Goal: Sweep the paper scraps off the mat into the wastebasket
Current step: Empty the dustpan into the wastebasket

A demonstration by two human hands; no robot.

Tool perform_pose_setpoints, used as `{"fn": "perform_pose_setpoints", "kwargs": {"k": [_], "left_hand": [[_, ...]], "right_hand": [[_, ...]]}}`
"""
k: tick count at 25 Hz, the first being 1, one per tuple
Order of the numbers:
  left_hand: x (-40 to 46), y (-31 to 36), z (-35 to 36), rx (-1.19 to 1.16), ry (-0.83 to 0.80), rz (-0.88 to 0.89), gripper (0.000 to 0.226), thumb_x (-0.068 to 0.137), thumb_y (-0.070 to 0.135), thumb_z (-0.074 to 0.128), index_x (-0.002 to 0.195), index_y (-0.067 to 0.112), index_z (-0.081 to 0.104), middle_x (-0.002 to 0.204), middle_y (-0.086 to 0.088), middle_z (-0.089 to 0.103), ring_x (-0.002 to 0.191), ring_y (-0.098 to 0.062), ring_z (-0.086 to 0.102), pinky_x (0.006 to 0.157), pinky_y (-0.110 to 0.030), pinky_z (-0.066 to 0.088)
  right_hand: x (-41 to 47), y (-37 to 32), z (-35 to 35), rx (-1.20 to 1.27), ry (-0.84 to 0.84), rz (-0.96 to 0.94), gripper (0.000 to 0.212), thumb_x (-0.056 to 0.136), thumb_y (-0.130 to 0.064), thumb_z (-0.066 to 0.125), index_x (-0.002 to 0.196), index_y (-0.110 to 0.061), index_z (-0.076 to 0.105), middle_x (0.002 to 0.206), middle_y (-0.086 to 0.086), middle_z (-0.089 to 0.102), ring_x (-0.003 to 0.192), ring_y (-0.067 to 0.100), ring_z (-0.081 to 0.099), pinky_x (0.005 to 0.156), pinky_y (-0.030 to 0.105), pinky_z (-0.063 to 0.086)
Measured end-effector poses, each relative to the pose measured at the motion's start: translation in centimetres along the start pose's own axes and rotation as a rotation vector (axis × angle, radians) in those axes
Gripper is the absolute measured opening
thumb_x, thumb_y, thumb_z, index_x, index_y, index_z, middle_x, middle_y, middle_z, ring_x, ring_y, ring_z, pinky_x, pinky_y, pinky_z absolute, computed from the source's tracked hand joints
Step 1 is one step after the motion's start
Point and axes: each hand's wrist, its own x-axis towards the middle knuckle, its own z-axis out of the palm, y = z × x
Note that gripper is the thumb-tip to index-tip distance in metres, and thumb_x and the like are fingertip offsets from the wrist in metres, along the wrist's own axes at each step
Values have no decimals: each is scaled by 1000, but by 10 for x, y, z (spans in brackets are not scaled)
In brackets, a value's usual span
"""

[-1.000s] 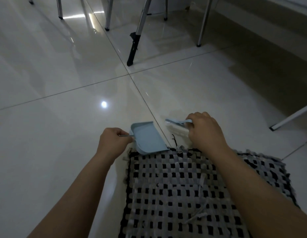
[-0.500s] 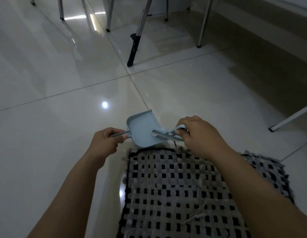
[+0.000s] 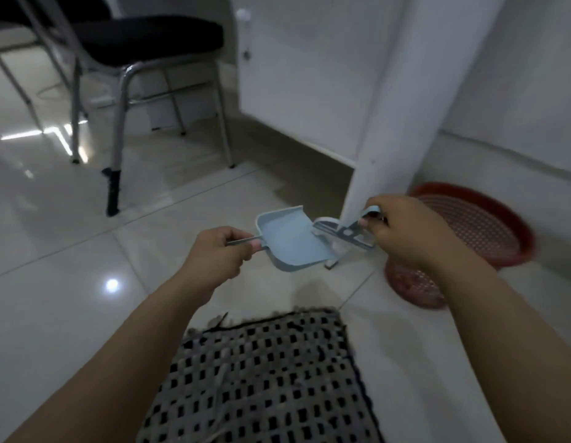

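Head view: my left hand point(image 3: 218, 252) grips dustpan point(image 3: 289, 241) handle, pan raised above floor point(image 3: 54, 314), beyond far edge of mat point(image 3: 261, 378). My right hand point(image 3: 402, 233) grips brush point(image 3: 344, 233), its head at pan's right edge. Red wastebasket point(image 3: 475, 231) just right, behind right hand, beside white table leg point(image 3: 392, 123). Chair point(image 3: 127, 59) far left. Scraps too blurred to tell.

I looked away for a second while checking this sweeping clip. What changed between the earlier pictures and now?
Both hands lifted off the mat: the dustpan is now raised over the floor, and the view has swung toward the red wastebasket. The brush moved to the dustpan's mouth. Unchanged: the left hand grips the dustpan handle, the right hand grips the brush.
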Motion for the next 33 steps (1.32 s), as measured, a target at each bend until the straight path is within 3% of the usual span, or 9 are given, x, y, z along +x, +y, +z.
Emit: {"fn": "perform_pose_setpoints", "kwargs": {"k": [4,9,13,16,20,22,25,29,33], "left_hand": [[9,77,127,103,-31,187,13,82,15,67,72,13,60,63,-3,53,52,-14,42,50,-23,35],[38,125,261,470,57,501,18,83,15,64,96,2,62,91,-9,59,83,-19,49,64,-20,29],[43,121,326,626,-1,548,19,86,7,54,103,-2,58,108,-20,62,97,-31,56,70,-27,36],[44,103,340,634,3,562,19,86,7,53,103,0,58,102,-14,60,90,-26,54,70,-26,36],[38,81,326,435,101,463,10,87,12,58,96,7,59,85,-1,54,73,-16,49,51,-17,33],[21,65,313,243,98,369,2,88,14,57,90,14,57,75,2,55,66,-14,50,49,-14,38],[-21,40,288,-102,85,208,14,93,11,49,97,22,58,73,0,57,61,-12,52,51,-16,49],[-66,4,248,-481,133,14,23,97,7,40,110,16,58,83,-4,61,65,-13,54,53,-14,54],[-86,-40,214,-639,92,-102,33,99,8,32,123,10,55,78,-6,61,53,-7,52,47,-14,47]], "right_hand": [[-23,104,-71,-9,176,180,14,86,-21,56,90,-15,67,99,15,68,91,35,60,76,39,49],[-38,204,-64,-239,345,307,19,87,-15,51,98,-9,65,101,14,67,94,34,58,74,37,45],[-46,255,-47,-231,296,347,14,88,-12,50,95,-8,62,100,12,64,97,32,57,75,35,38],[-51,267,-37,-89,407,384,19,91,-18,48,98,-9,64,101,12,66,94,32,57,79,37,41],[-61,248,-21,57,586,384,21,92,-21,47,90,-7,62,88,11,66,82,31,57,69,35,39],[-62,225,-15,34,664,288,21,87,-20,46,83,-7,62,78,11,65,74,30,57,62,32,38],[-56,175,-9,-63,693,61,22,75,-18,46,78,-8,65,70,8,66,65,26,59,54,29,45],[-65,111,29,-117,515,-194,4,64,-14,66,66,-12,63,61,4,66,58,22,61,48,26,49],[-93,70,80,-122,171,-168,33,32,-24,87,56,-18,65,53,-3,62,50,12,60,34,15,40]]}}
